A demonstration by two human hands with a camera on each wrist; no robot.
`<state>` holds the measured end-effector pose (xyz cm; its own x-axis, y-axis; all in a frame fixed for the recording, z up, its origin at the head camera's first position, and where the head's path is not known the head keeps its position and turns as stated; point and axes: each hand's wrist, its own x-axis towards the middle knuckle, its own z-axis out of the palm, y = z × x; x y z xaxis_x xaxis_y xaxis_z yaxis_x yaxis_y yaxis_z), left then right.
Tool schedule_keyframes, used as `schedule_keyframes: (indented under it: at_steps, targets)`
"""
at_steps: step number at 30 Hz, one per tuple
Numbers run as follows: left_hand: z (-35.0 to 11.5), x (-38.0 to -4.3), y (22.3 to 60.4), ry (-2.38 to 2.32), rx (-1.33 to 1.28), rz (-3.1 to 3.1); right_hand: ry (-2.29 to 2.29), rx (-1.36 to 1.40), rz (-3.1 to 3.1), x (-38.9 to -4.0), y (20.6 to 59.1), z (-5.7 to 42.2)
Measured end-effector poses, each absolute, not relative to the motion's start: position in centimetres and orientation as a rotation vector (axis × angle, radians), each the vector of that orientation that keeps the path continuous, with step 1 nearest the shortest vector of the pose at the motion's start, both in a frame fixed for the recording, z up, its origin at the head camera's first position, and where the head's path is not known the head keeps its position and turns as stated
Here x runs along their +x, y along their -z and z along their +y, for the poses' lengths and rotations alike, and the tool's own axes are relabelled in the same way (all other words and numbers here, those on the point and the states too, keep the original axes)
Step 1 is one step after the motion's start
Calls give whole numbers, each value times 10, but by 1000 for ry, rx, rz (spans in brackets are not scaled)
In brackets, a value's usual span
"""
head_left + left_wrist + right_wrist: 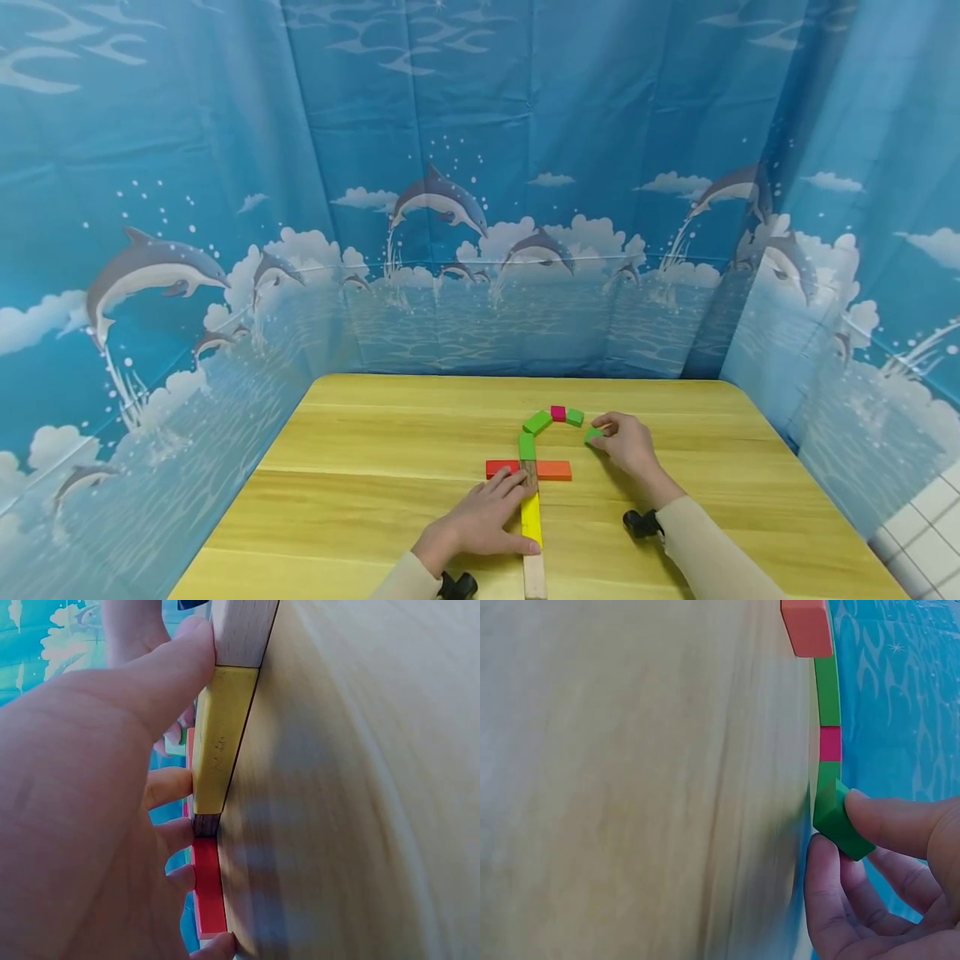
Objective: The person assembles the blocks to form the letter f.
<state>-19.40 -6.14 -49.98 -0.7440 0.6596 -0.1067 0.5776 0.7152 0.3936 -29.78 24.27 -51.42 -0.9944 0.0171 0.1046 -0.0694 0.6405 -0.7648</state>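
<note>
A line of wooden blocks runs up the table: a pale block [534, 577], a yellow block [531, 521], a brown block, then green blocks [527, 447] curving right to a pink block [558, 413] and a small green block [575, 417]. A red block [501, 468] and an orange block [553, 471] stick out at the sides. My left hand [487, 512] rests along the yellow and brown blocks, fingers spread, fingertips touching the red block. With thumb and fingers, my right hand [628, 442] pinches a green block [844, 823] near the curve's right end.
The wooden table [360, 467] ends at a blue dolphin-print curtain [480, 317] on the far side. White tiles [930, 533] show at the lower right. A black wrist device [642, 524] sits at my right cuff.
</note>
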Motion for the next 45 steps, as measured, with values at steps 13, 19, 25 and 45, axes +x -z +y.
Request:
schedule_keyframes:
  at_steps: [13, 19, 25, 45]
  targets:
    - [-63, -194, 500, -501, 988, 2682, -1300, 17, -2734, -312, 518, 241]
    - [-63, -195, 503, -492, 998, 2684, -1291, -8, -2737, -314, 518, 240]
    - [-64, -196, 505, -479, 992, 2686, -1295, -39, -2744, -316, 519, 239]
    - [-62, -195, 500, -457, 1006, 2708, -1235, -123, -2783, -324, 519, 235]
